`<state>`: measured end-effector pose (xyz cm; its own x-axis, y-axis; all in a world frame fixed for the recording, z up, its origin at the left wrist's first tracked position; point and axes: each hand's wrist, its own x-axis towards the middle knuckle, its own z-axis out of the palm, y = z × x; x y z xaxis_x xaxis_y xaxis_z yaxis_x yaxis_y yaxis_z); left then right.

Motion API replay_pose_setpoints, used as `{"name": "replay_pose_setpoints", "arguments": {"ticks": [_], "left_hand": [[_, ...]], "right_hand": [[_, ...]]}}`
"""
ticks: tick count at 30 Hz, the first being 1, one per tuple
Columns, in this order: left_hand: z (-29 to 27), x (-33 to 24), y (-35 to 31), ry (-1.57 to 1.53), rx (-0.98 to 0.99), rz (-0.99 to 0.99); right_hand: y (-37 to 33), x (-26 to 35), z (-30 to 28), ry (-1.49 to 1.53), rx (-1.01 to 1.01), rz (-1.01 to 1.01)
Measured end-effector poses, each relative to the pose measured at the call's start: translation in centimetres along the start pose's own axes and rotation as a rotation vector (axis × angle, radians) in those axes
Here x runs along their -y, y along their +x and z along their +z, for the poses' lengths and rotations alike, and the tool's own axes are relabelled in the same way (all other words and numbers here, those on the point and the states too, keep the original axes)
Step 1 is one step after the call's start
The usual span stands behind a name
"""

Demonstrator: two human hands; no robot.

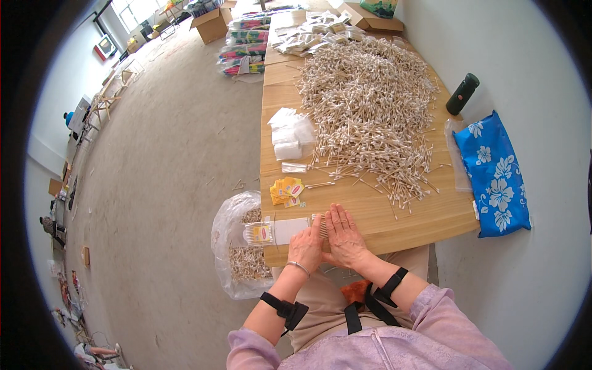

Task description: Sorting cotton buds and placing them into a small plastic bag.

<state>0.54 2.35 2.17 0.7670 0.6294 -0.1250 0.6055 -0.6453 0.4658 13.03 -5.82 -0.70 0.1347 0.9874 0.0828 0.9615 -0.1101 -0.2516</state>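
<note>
Near the table's front edge, a row of cotton swabs (324,226) stands between my two hands. My left hand (304,248) presses on its left side, fingers together. From the other side my right hand (345,237) lies along it, fingers straight and close together. Just left of my left hand is a flat white strip (291,230). Beyond that, a clear packet of swabs with a yellow label (261,233) lies at the table's left edge. Several yellow label cards (286,190) lie a little farther back.
A large heap of loose cotton swabs (370,92) covers the table's far part. Clear plastic bags (290,137) lie along the left edge, filled packets (320,31) at the back. A dark bottle (462,94) and blue flowered pack (496,176) are right. A plastic sack (225,271) sits below left.
</note>
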Motion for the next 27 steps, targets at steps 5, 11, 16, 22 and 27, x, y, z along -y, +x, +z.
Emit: {"name": "replay_pose_setpoints", "arguments": {"ticks": [5,11,16,22,27], "left_hand": [[0.5,0.4,0.5,0.017,-0.005,-0.021],[0.7,0.4,0.4,-0.032,-0.062,-0.016],[1.6,0.8,0.9,-0.434,-0.214,-0.118],[5.0,1.5,2.2,-1.170,-0.553,-0.071],[4.7,2.9,2.7,-1.550,-0.472,-0.161]], "right_hand": [[-0.3,0.2,-0.3,0.050,0.010,-0.020],[-1.0,0.4,-0.4,-0.012,0.049,-0.017],[-0.9,0.7,0.1,0.000,0.059,0.034],[-0.3,1.9,0.7,0.023,0.048,0.068],[0.4,3.1,1.5,0.082,-0.001,0.115]]}}
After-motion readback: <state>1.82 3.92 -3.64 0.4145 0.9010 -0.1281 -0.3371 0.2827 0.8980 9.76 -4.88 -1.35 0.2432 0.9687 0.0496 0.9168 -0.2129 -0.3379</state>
